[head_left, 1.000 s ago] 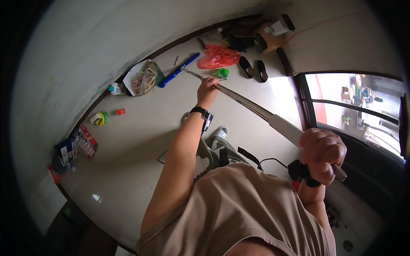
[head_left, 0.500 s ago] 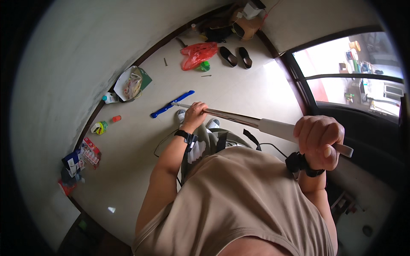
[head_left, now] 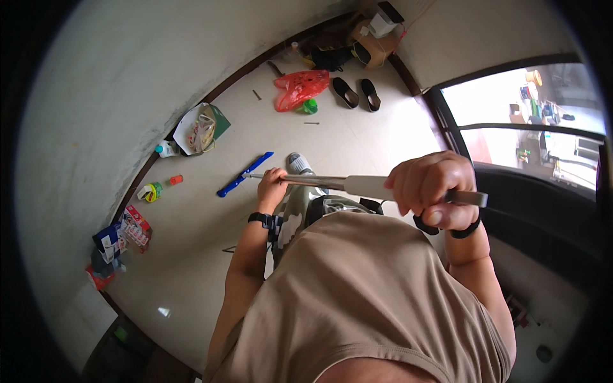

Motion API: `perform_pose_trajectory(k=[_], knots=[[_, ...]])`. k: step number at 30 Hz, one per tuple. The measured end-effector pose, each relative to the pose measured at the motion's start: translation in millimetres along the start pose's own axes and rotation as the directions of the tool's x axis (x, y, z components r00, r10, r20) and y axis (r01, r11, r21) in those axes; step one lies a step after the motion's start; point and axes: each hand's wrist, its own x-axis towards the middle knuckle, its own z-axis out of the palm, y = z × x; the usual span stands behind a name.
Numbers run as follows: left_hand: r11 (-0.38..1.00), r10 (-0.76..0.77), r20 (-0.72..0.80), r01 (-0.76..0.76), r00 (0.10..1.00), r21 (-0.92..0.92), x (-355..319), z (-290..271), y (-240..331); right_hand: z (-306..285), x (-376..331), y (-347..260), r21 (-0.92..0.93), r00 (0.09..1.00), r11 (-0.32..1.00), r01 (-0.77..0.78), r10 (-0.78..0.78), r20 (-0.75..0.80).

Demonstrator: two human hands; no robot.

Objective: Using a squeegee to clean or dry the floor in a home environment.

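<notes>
Hands share one long pole [head_left: 357,185]: right hand [head_left: 434,195] clenched round its near end, left hand [head_left: 273,185] wrapped round the thin far shaft — best kept level and apart, clear of the blue tool [head_left: 244,174] beyond the left hand.

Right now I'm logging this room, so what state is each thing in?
Pole: level, gripped by both hands.
Left hand: closed around the pole's thin end.
Right hand: fist on the handle end.
Blue stick: flat on the floor.
Red bag: crumpled on the floor.
Sandals: side by side.
</notes>
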Motion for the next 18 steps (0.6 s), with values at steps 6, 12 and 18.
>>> perform_pose_trajectory(k=[6, 12, 18], knots=[[0.998, -0.055, 0.045, 0.056, 0.997, -0.019, 20.7, -11.9, -5.2, -13.2, 35.0, 9.3, 0.058, 0.999, 0.997, -0.041, 0.042, -0.020], [0.997, -0.030, 0.033, 0.033, 0.999, -0.074, 40.8, -13.9, -20.2, -27.5, 68.6, 17.2, 0.032, 0.999, 0.999, -0.044, 0.044, -0.015], [0.996, 0.001, 0.022, 0.001, 1.000, -0.084, 55.7, -15.6, -21.4, -35.7, 82.4, 22.8, 0.095, 0.993, 0.993, -0.064, 0.073, -0.096]])
